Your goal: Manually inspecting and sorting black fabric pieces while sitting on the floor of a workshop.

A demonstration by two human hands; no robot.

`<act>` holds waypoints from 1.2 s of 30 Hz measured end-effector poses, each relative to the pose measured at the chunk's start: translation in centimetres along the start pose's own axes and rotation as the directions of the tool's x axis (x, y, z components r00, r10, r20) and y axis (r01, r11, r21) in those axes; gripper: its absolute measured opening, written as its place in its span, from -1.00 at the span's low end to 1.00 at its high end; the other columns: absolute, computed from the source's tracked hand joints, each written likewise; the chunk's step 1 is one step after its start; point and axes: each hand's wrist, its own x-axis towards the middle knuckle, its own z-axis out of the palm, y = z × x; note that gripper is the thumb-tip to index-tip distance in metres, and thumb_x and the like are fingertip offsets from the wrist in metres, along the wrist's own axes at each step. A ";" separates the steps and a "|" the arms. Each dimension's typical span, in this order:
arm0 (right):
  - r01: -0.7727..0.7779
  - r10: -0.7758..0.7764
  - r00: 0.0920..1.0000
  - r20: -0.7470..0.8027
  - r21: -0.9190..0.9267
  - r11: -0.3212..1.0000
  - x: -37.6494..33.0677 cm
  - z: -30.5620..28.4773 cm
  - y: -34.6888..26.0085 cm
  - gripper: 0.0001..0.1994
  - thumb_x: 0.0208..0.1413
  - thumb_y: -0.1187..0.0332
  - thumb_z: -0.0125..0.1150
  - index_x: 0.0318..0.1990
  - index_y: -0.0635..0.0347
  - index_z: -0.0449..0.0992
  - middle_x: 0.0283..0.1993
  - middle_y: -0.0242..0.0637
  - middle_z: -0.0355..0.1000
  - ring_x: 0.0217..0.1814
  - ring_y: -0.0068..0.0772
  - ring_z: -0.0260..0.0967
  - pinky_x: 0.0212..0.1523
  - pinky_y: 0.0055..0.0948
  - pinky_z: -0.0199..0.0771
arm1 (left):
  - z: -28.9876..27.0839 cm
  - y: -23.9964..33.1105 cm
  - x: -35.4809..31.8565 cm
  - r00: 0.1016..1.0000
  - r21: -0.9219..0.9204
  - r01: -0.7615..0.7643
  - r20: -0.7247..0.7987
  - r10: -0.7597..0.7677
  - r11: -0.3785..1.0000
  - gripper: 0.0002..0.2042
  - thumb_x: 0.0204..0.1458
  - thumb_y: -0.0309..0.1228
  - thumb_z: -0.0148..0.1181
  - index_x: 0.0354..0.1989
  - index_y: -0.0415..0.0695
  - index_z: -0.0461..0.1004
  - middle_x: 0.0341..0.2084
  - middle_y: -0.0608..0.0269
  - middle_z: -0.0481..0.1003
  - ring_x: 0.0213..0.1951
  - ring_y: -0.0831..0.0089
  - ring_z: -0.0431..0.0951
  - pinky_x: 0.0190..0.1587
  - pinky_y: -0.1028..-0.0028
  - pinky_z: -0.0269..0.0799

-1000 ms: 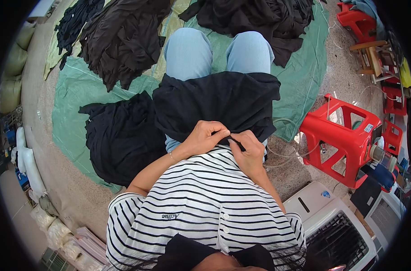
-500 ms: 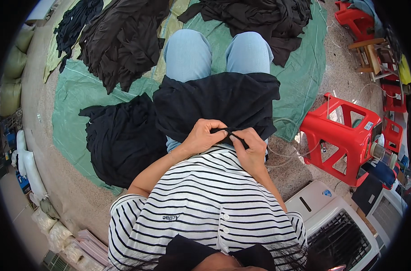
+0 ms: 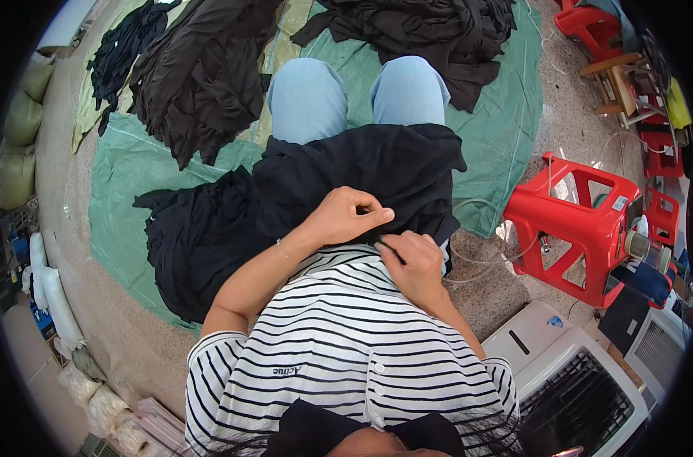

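Observation:
Across my lap lies a black cloth garment (image 3: pixel 392 164), spread over the thighs of my light blue jeans (image 3: pixel 308 99). My left hand (image 3: pixel 346 217) is over its near part, thumb and forefinger drawn together; whether any cloth is pinched there, I cannot make out. Close beside it and a little nearer my body, my right hand (image 3: pixel 415 263) has its fingers curled on the garment's near edge, with a bit of dark cloth showing by the fingertips. A heap of black garments (image 3: pixel 198 236) rests on the left, against my lap.
A green sheet (image 3: pixel 118 183) covers the floor under more dark garment piles (image 3: pixel 202 76) (image 3: pixel 445 38). At right stands a red plastic stool (image 3: pixel 575 228) with a clear hose by it. A white air cooler (image 3: pixel 559 373) is at lower right. White sacks (image 3: pixel 49 289) lie at left.
My hands, which met at the cloth's edge, have come apart. The left has risen slightly away from my body; the right has moved a little toward it.

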 end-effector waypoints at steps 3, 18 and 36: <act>0.116 -0.117 0.993 -0.001 -0.099 0.988 0.3 0.3 -0.4 -0.86 -0.15 0.46 0.42 -0.39 0.16 0.58 -0.57 -0.34 0.40 -0.53 -0.31 0.37 -0.48 -0.34 0.20 | -0.1 2.3 1.2 0.971 0.501 -0.239 0.146 0.191 0.832 -0.66 -0.02 -0.12 0.32 -0.44 -0.21 0.61 -0.54 0.05 0.55 -0.43 0.03 0.56 -0.34 0.20 0.44; -0.029 0.027 0.999 -0.046 -0.037 0.999 0.5 -0.8 1.4 -0.80 -0.20 0.40 0.48 -0.44 0.12 0.52 -0.49 -0.40 0.44 -0.44 -0.32 0.39 -0.35 -0.32 0.19 | 4.6 -0.6 1.5 0.956 -0.276 -0.256 -0.214 0.201 0.926 -0.77 0.20 -0.36 0.18 -0.36 -0.32 0.49 -0.57 0.39 0.38 -0.45 0.70 0.27 -0.42 0.56 0.25; -0.118 0.138 0.986 -0.096 0.188 0.975 -0.5 -0.6 0.9 -0.81 -0.07 0.66 0.31 -0.26 0.29 0.51 -0.36 -0.17 0.45 -0.37 -0.19 0.46 -0.37 -0.39 0.45 | 2.7 -1.1 -0.6 0.999 -0.506 -0.002 -0.037 -0.020 0.862 -0.88 0.09 -0.47 0.30 -0.43 -0.27 0.61 -0.58 0.47 0.48 -0.51 0.77 0.36 -0.43 0.70 0.24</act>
